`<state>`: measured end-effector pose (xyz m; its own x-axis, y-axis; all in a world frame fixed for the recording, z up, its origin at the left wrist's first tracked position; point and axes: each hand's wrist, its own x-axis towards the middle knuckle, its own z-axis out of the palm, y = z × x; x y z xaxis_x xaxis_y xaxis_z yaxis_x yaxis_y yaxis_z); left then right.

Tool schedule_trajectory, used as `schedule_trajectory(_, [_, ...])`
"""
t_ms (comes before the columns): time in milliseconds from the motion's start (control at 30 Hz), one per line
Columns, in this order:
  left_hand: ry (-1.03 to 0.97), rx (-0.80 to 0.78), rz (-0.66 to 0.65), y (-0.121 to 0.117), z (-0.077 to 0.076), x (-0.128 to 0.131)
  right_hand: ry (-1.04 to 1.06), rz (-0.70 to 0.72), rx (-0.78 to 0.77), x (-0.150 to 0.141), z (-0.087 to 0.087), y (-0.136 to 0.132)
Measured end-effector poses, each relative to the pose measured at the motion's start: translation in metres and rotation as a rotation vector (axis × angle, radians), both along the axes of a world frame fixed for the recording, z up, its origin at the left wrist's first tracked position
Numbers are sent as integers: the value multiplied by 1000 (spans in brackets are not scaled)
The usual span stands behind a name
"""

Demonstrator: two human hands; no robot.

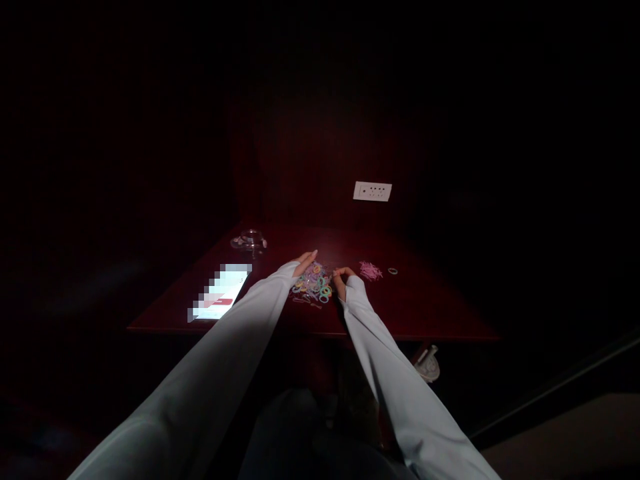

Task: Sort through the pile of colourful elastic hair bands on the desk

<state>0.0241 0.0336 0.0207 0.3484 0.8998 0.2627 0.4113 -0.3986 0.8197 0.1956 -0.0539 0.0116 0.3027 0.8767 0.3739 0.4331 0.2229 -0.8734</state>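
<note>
A loose pile of small multicoloured elastic hair ties (pixel 324 292) lies on the dark red table between my hands. My left hand (pixel 303 263) rests at the pile's far left side, fingers stretched out along it. At the pile's right edge, my right hand (pixel 343 279) has thumb and fingertips pinched together; anything between them is too small to make out. To the right of it sits a separate heap of pink elastic bands (pixel 371 271). A single greenish hair tie (pixel 393 271) lies just beyond that heap.
A lit phone-like screen (pixel 219 299), partly pixelated, lies at the table's left. Behind it stands a clear round container (pixel 251 239). A white power socket (pixel 373 191) is on the back wall. The table's front edge (pixel 310 333) runs below my forearms.
</note>
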Motion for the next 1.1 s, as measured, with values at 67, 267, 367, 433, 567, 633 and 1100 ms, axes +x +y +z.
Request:
schedule_trajectory(67, [-87,-100,-53,-7,6,2,-12,29,-6,-8,-2,2])
schedule_trajectory(267, [-208,-189,-123,-19,15,0,-39,102,24,-26,-9,7])
schedule_trajectory(367, [-194,-155,-137,-18,12,-9,-44,119,44,-37,-15,12])
schedule_trajectory(433, [-161,-117,-76,-15,10,-15,-34,113,58,-46,-17,15])
schedule_trajectory(567, [-66,-14,44,-8,7,-21,-25,153,67,-60,-14,16])
schedule_trajectory(633, [-13,12,52,-6,6,-21,-30,157,94,-58,-11,17])
schedule_trajectory(1100, [-8,84,129,1,0,-13,-78,-27,51,7,-9,72])
